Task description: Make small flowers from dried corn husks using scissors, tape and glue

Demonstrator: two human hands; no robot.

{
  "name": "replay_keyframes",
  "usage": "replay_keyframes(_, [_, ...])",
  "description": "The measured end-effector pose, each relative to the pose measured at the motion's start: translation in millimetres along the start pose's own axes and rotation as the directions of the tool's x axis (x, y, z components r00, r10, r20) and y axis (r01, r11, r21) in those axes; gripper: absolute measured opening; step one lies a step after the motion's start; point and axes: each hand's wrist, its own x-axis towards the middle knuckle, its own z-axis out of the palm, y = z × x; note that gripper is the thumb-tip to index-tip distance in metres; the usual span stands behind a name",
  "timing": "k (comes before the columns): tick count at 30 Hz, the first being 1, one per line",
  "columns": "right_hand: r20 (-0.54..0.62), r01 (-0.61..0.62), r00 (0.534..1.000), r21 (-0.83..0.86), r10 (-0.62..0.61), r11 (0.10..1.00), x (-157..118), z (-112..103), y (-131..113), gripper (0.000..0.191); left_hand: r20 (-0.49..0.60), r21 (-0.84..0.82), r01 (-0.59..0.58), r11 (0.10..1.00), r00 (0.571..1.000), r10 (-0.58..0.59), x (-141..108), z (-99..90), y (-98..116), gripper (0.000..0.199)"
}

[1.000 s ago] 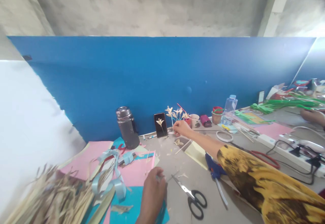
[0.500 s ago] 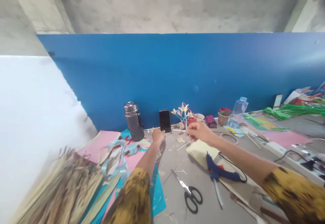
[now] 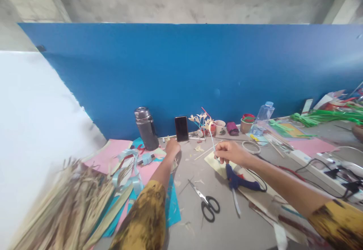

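Observation:
My right hand (image 3: pixel 228 153) is closed on a thin pale stem (image 3: pixel 212 138), held upright above a pale yellow sheet (image 3: pixel 212 163). At the stem's top is a small cream flower (image 3: pixel 209 123), in front of a bunch of similar flowers (image 3: pixel 198 119). My left hand (image 3: pixel 172 148) reaches to the table just in front of a black phone (image 3: pixel 181 129); its fingertips are too small to make out. A blue glue gun (image 3: pixel 244 182) lies below my right hand. Scissors with black handles (image 3: pixel 208 204) lie between my forearms.
Dried husks (image 3: pixel 68 204), pink paper (image 3: pixel 109 155) and pale blue ribbon (image 3: pixel 136 180) cover the left side. A dark flask (image 3: pixel 146 129) stands at the back. Rightward are a cup (image 3: pixel 219 127), a plastic bottle (image 3: pixel 263 118), a tape ring (image 3: pixel 251 147) and a power strip (image 3: pixel 314 170).
My right hand has moved down and to the right relative to the flower bunch, bringing the stem with it. My left hand remains near the phone. The camera view has shifted slightly.

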Motion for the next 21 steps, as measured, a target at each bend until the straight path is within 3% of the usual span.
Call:
replay_keyframes(5, [0.029,0.019,0.999,-0.013,-0.018,1.000,-14,5,-18,0.014,-0.009,-0.180,0.133,0.975,0.991,-0.137,-10,-16.3,-4,0.040])
replay_keyframes(10, [0.010,0.082,0.997,0.066,-0.083,0.994,-35,16,-32,0.015,-0.013,-0.463,0.108,0.879,0.992,-0.129,-35,-36.1,-1,0.039])
replay_keyframes(13, [-0.075,0.132,0.990,0.172,-0.121,0.976,-47,32,-38,0.015,-0.022,-0.622,-0.009,0.783,1.000,-0.006,-67,-46.1,4,0.036])
replay_keyframes(17, [-0.213,0.187,0.969,0.290,-0.127,0.939,-60,71,-44,0.016,-0.065,-0.735,-0.183,0.652,0.977,0.201,-134,-56.0,8,0.029])
replay_keyframes(21, [-0.287,0.237,0.949,0.362,-0.135,0.901,-69,110,-50,0.014,-0.162,-0.746,-0.387,0.542,0.895,0.416,-203,-67.5,11,0.021])
